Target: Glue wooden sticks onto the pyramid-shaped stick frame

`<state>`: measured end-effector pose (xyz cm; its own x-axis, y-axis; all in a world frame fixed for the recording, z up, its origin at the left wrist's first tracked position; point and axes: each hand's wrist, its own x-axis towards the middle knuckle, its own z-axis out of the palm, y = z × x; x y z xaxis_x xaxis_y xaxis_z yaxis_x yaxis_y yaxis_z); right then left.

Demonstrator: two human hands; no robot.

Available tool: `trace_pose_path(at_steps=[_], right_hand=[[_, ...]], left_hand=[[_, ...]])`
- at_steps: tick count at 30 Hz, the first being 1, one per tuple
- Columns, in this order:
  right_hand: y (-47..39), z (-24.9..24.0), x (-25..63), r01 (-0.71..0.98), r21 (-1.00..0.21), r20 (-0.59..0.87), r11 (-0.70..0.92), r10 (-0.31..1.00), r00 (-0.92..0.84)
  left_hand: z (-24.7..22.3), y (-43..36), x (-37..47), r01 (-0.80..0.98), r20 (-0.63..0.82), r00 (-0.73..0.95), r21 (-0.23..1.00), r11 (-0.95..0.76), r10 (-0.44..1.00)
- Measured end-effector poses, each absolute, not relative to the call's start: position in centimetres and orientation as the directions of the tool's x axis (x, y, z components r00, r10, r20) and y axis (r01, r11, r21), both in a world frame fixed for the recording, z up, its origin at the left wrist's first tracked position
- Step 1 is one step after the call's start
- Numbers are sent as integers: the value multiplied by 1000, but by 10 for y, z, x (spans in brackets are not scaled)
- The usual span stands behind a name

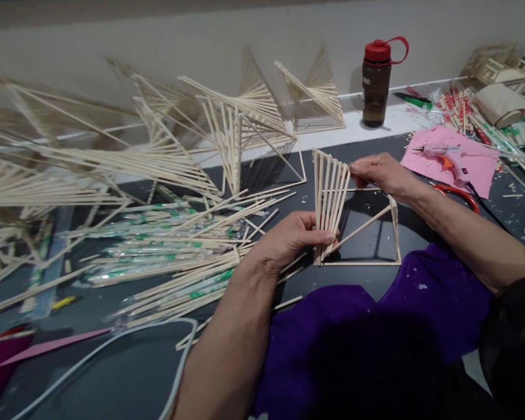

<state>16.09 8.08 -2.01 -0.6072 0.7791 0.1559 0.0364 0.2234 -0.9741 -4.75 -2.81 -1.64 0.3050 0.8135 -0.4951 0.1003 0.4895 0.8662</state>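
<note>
A small frame of pale wooden sticks point(361, 263) rests on the dark table, with a fan of several upright sticks on its left side. My left hand point(300, 233) pinches the lower part of that fan, thumb in front. At the fan's top right corner my right hand point(378, 174) is closed, its fingertips on the stick ends. A slanted stick runs from the fan's foot to the frame's right corner. Left of my hands lies a pile of loose and plastic-wrapped chopsticks point(170, 245).
Finished stick structures point(249, 111) stand along the wall. A brown bottle with red lid point(376, 87) is at the back. On pink paper point(476, 175) lies a glue gun point(446, 158), near red-handled scissors point(464, 197). A white cable point(114, 344) curves at the front left.
</note>
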Motion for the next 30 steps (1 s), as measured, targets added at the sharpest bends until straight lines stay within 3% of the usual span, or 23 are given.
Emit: trace_pose_path(at_steps=[30], right_hand=[[78,-13,162,152,-959,113,238,816,-567]], left_hand=[[-19,-29,-46,57,-447,345,888,457,826]])
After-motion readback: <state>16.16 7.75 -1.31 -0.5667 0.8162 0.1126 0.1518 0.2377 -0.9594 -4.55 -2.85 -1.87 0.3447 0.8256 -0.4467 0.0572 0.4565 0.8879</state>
